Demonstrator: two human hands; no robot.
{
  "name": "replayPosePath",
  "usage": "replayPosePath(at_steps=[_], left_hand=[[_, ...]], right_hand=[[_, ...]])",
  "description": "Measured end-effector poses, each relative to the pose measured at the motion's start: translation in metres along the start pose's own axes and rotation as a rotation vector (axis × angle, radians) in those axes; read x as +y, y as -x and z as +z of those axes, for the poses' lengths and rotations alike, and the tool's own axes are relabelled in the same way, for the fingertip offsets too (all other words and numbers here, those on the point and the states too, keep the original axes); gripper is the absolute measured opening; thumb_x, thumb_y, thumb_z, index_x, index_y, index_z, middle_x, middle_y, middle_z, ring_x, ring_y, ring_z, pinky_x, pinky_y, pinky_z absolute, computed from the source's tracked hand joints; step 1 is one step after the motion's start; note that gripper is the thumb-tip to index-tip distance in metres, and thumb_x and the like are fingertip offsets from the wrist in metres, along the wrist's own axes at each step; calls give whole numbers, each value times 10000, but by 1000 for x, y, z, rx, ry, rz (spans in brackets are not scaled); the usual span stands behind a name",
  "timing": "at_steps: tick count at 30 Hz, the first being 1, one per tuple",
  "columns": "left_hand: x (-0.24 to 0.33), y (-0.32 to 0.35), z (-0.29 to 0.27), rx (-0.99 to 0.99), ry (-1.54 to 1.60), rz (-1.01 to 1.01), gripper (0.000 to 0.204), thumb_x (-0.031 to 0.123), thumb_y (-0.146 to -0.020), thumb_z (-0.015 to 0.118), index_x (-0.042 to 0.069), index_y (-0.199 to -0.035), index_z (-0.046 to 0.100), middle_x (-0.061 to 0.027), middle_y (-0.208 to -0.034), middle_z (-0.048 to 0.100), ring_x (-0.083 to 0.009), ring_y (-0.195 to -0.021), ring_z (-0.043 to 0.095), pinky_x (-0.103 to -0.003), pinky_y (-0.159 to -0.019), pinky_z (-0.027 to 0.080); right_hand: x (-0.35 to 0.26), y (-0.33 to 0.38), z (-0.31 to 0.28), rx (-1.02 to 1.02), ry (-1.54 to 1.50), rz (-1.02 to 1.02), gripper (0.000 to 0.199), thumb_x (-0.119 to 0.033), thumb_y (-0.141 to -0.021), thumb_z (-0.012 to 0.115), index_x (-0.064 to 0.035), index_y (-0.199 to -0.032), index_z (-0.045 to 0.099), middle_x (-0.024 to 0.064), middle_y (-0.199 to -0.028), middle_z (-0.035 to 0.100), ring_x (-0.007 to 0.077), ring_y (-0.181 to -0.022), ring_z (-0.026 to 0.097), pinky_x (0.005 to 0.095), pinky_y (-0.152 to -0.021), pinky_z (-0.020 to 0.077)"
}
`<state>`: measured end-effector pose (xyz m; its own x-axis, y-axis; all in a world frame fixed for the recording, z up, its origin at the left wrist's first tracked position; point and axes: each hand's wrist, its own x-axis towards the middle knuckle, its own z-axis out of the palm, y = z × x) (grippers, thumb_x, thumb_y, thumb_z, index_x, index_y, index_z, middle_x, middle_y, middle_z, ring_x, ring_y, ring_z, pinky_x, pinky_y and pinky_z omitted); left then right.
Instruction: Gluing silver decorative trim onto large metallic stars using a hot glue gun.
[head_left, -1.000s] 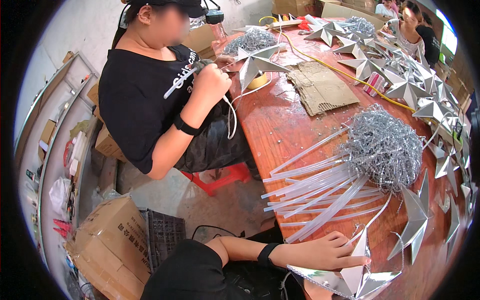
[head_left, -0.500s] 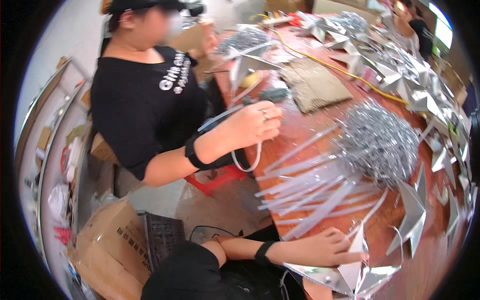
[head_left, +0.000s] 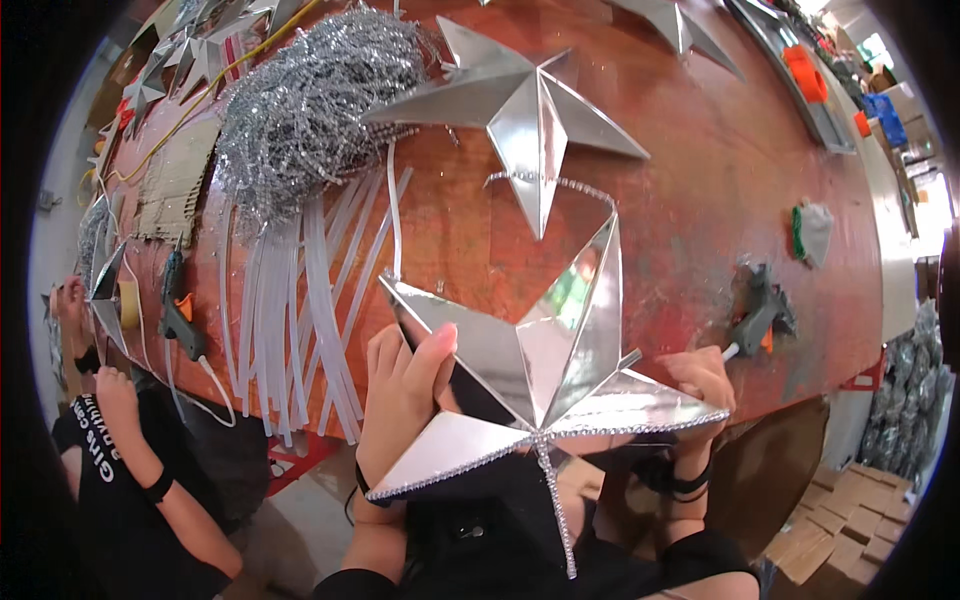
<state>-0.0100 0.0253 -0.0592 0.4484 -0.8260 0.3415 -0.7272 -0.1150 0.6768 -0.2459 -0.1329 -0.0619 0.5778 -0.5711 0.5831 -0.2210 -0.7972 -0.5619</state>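
A mirrored silver five-pointed star (head_left: 545, 365) is held up before me over the table's near edge. A beaded silver trim runs along its lower edges, and a loose beaded strand curls off its top point. My left hand (head_left: 405, 385) grips the star's left side, thumb on the front face. My right hand (head_left: 702, 385) is curled at the right point, its fingers partly behind it. A grey glue gun (head_left: 762, 318) lies beyond the right hand, its white stick end near the fingers. A second silver star (head_left: 535, 105) rests on the table farther off.
Silver tinsel (head_left: 320, 100) is heaped at the left back, with clear plastic strips (head_left: 295, 310) before it. Another glue gun (head_left: 180, 315) lies left of them. At the left edge sits a co-worker (head_left: 130, 470). A metal tray (head_left: 795, 75) stands at the right back.
The view has swung right, putting the co-worker at the far left. The star, low at the right before, is now central with both my hands at it.
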Motion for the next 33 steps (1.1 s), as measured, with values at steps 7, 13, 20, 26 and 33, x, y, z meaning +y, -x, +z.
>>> replayPosePath(at_steps=[7,13,20,26,33], left_hand=[[13,1,-11,-173,387,-447,492,-33,-683,696,9,-1146,534,-161,-1005,543,-298,-919,535,-340,-798,431],[-7,43,-69,-132,126,-31,655,-90,-737,611,-62,-1338,351,-184,-1133,567,-247,-996,589,-343,-877,477],[-15,37,-62,105,188,-130,257,0,-815,613,-13,-1046,502,-156,-929,571,-214,-775,610,-271,-663,503],[-22,39,-60,246,150,-53,165,86,-868,611,22,-895,461,-140,-859,561,-203,-741,576,-280,-660,478],[-30,47,-30,371,183,41,203,162,-888,616,10,-898,482,-115,-782,550,-201,-697,526,-294,-648,438]], right_hand=[[6,9,-4,125,17,14,194,-133,-812,630,-23,-942,536,159,-919,668,243,-655,569,338,-583,422],[3,-5,3,16,-34,2,145,47,-766,614,-12,-882,551,170,-917,666,254,-629,573,316,-603,455],[-1,-2,-4,8,-32,9,252,116,-609,608,-4,-816,527,87,-681,533,239,-619,555,313,-550,444],[3,-1,-9,-1,-33,-60,258,139,-576,559,4,-794,528,79,-647,530,227,-556,532,301,-501,436],[-1,5,-5,41,-117,37,90,101,-766,521,11,-755,525,89,-634,583,208,-537,570,292,-496,460]])
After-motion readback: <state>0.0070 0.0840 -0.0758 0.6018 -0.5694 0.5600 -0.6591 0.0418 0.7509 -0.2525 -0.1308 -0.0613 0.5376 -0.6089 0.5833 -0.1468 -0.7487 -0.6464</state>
